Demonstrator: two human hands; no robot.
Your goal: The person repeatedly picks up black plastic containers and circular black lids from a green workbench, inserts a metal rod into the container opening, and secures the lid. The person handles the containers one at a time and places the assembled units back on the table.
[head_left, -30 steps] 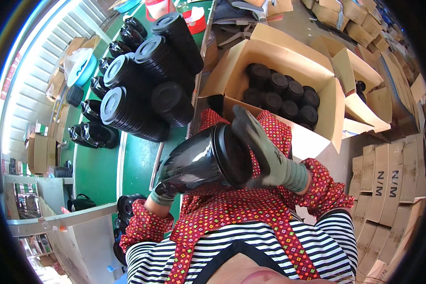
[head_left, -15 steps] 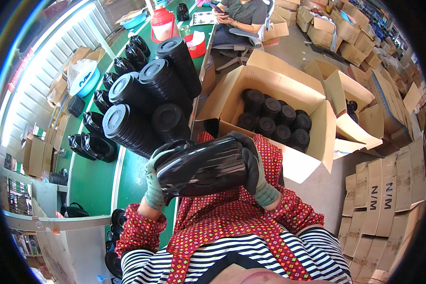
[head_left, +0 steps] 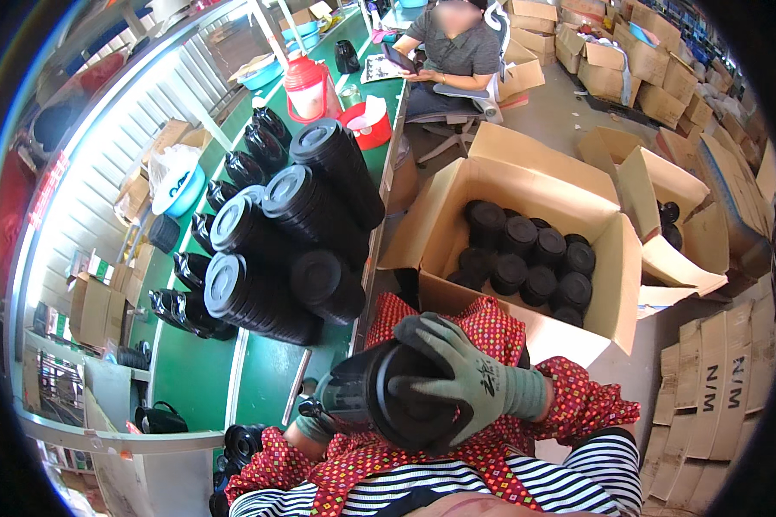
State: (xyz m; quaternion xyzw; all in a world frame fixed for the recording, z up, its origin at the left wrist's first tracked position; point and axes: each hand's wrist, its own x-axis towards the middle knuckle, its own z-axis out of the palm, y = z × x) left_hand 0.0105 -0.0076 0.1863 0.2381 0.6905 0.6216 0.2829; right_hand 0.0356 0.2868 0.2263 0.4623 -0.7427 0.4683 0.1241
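I hold a glossy black lidded container (head_left: 372, 396) on its side in front of my chest, above my red patterned apron. My right hand (head_left: 466, 379), in a grey-green glove, is spread over the container's round lid end and presses on it. My left hand (head_left: 317, 412), also gloved, grips the container's other end and is mostly hidden behind it. An open cardboard box (head_left: 612, 258) just beyond my hands holds several black lidded containers (head_left: 526, 258) standing upright.
Stacks of black lids (head_left: 276, 250) lie on the green bench (head_left: 190, 370) at my left, with black containers (head_left: 177, 302) beside them. A seated person (head_left: 453, 52) works at the far end near a red jug (head_left: 306, 86). Cardboard boxes (head_left: 724, 379) crowd the right.
The container has turned and dropped closer to my chest. My right hand moved from its side onto the lid end. The camera tilted up, showing more of the bench and the seated person.
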